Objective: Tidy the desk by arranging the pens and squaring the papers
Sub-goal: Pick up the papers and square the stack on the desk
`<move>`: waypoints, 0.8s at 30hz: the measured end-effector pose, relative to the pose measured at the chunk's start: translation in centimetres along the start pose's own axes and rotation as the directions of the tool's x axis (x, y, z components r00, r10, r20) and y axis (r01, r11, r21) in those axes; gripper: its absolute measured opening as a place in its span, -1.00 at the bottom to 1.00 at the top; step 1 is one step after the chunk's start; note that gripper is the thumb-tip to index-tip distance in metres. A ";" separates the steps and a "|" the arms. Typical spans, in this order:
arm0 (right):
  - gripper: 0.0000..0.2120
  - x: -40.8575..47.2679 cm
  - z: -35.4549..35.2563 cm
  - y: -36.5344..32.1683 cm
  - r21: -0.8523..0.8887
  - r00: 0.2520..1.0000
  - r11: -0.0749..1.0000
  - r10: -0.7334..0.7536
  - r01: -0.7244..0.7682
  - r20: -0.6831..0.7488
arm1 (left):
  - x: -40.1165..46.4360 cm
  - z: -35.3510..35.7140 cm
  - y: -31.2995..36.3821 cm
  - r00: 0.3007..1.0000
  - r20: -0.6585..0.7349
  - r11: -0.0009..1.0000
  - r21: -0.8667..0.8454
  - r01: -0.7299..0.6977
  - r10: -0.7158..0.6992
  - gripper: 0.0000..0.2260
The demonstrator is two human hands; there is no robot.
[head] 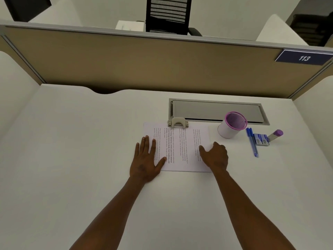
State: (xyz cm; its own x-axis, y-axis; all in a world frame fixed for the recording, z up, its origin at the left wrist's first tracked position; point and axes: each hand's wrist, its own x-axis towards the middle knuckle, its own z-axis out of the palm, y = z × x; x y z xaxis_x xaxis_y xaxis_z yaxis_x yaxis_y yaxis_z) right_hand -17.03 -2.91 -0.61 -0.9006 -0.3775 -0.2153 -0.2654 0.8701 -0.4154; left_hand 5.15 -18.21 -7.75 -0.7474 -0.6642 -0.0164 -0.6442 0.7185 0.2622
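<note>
A tan partition walls off the far side of the white tabletop, with a dark blue plate reading 113 at its right end and a black mesh chair showing beyond it. Set into the tabletop near the partition is a long grey cable hatch. The papers lie in one flat stack just in front of that hatch, printed side up, their far edge touching a small beige hole punch. The left hand lies flat with straight fingers, partly on the stack's left edge and partly on the bare tabletop, its grip released. The right hand rests on the stack's right edge with its fingers bent downward; I cannot tell whether they pinch the sheets. To the right of the papers stands a white cup with a purple rim, well clear of the hands. Beyond it lie two blue pens side by side, a small blue box touching them, and a purple-capped tube next to the box.
</note>
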 end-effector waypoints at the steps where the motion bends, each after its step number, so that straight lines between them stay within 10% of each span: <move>1: -0.38 0.2 0.1 -0.1 0.019 1.000 0.999 0.027 -0.027 0.001 | 0.0 -0.1 0.0 1.000 0.004 1.000 -0.001 0.000 0.000 -0.20; 24: -0.74 4.0 -1.1 -0.1 0.195 0.983 0.964 0.168 -0.179 0.074 | 0.5 -1.0 0.5 0.996 0.091 1.000 -0.004 0.018 -0.018 -0.15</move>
State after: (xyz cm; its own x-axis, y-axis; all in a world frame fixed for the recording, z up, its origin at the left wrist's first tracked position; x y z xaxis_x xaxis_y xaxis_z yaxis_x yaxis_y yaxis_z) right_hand -20.99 -4.20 -0.49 -0.9046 -0.2485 -0.3464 -0.0276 0.8449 -0.5342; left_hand 4.60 -18.42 -6.62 -0.7476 -0.6552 -0.1083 -0.6568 0.7055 0.2662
